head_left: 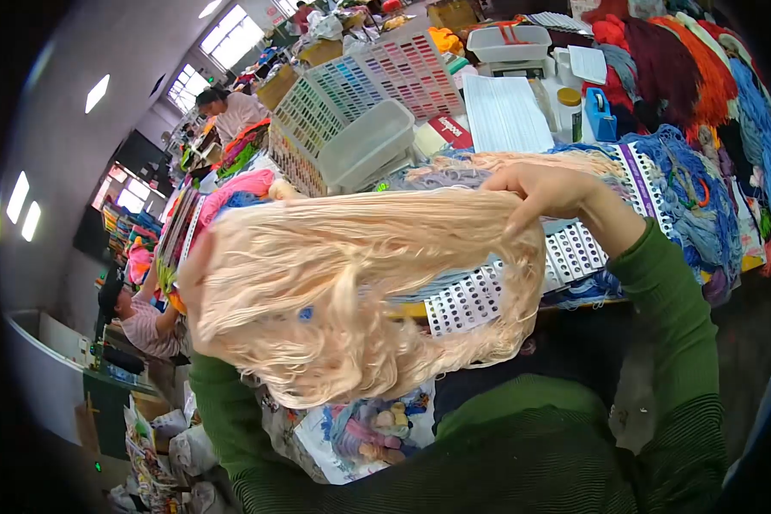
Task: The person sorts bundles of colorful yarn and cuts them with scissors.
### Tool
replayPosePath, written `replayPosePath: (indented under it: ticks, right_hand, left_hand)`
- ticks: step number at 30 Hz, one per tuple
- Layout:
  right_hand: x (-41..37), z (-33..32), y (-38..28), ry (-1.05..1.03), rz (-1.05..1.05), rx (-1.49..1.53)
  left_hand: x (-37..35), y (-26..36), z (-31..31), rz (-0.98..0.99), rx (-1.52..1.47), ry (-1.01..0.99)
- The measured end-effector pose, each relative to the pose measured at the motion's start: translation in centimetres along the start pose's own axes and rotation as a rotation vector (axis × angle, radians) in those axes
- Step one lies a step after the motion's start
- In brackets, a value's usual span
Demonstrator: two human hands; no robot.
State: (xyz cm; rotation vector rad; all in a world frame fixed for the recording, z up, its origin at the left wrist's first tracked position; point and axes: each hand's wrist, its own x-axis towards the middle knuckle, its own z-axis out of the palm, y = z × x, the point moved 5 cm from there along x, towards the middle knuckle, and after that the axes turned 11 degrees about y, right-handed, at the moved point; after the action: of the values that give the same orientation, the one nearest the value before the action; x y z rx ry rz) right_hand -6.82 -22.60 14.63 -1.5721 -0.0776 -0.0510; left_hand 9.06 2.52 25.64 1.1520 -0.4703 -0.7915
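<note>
A big looped skein of pale peach thread (317,257) is stretched between my two hands above the table's near edge. My right hand (544,193) grips its upper right end, thumb in front and fingers over the top. At the left end, my left hand (199,270) is mostly covered by the strands; only a blurred edge of it shows, and the skein hangs from it. Loose strands sag in the lower middle. Through the loop, a white card with rows of holes (467,304) shows on the table.
Blue thread (685,206) lies at the right, with hanging orange skeins (702,73) beyond. Behind the skein are a clear plastic bin (368,146), a colour sample board (420,73), white paper sheets (507,116) and a blue tape dispenser (601,116). Two co-workers are at the left.
</note>
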Motion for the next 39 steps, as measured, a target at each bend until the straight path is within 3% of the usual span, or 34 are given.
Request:
replayPosePath:
  ticks: [4,8,9,12,13,16,17,20,21,24,25,26,27,28,30,31,32,33,35,37,39]
  right_hand:
    - [0.9,2.7,1.1,-0.069,0.141,-0.245]
    - [1.1,2.4,-2.2,0.039,-0.116,-0.215]
    - [1.1,1.6,-3.8,0.097,-0.164,-0.038]
    - [-2.3,5.9,-4.7,0.425,-0.588,-0.615]
    - [-3.9,8.0,-4.9,0.525,-0.739,-0.827]
    - [0.2,12.5,-1.0,0.423,-0.69,-0.865]
    - [2.4,12.1,1.5,0.417,-0.49,-0.886]
    - [5.3,6.3,3.1,0.665,-0.396,-0.927]
    - [5.4,5.6,2.6,0.653,-0.446,-1.059]
    - [5.6,6.4,-1.1,0.413,-0.515,-1.109]
    - [6.1,6.9,-1.2,0.361,-0.593,-1.198]
    - [6.7,7.4,-1.1,0.313,-0.674,-1.287]
    - [7.2,8.2,-1.1,0.269,-0.755,-1.375]
    - [7.7,8.8,-2.1,0.211,-0.632,-1.395]
    - [8.7,11.0,-4.9,0.094,-0.378,-1.42]
    - [9.5,12.2,-4.8,0.095,-0.326,-1.426]
    - [10.3,13.4,-4.8,0.097,-0.274,-1.432]
    - [11.1,14.6,-5.1,0.023,-0.196,-1.511]
    - [11.3,15.6,-5.7,0.052,-0.38,-1.632]
    - [9.4,14.8,-5.4,0.272,-0.902,-1.649]
    - [7.9,13.1,-5.0,0.334,-1.05,-1.62]
  left_hand:
    - [-1.4,1.9,-1.6,0.259,-0.061,0.047]
    - [-3.4,0.9,-2.0,0.478,0.188,0.079]
    - [-4.1,-0.5,-1.1,0.485,0.345,0.034]
    - [-4.7,-6.5,4.5,0.411,0.819,-0.361]
    - [-4.3,-7.5,5.1,0.404,0.884,-0.393]
    - [-2.4,-6.5,1.3,0.313,0.697,-0.155]
    - [-2.0,-5.5,-0.7,0.274,0.57,-0.063]
    - [-2.1,-4.2,-5.3,0.236,0.329,0.03]
    - [-2.2,-4.2,-6.7,0.214,0.31,0.036]
    - [-2.0,-5.9,-12.7,0.066,0.397,0.138]
    - [-1.8,-6.6,-14.1,-0.02,0.423,0.268]
    - [-1.7,-7.2,-15.2,0.009,0.669,0.476]
    - [-1.7,-7.6,-14.6,0.218,0.76,0.457]
    - [-2.0,-8.0,-13.3,0.428,0.847,0.432]
    - [-3.8,-8.7,-5.0,0.341,0.954,0.145]
    - [-4.5,-11.1,-2.7,0.292,0.781,-0.143]
    - [-5.0,-12.0,1.1,0.508,0.988,-0.431]
    - [-4.9,-13.8,3.2,0.613,0.98,-0.586]
    - [-3.1,-15.5,3.1,0.711,1.669,-0.343]
    - [-1.0,-16.2,0.2,0.968,1.924,-0.124]
    - [-0.7,-14.5,-3.9,1.177,1.711,0.105]
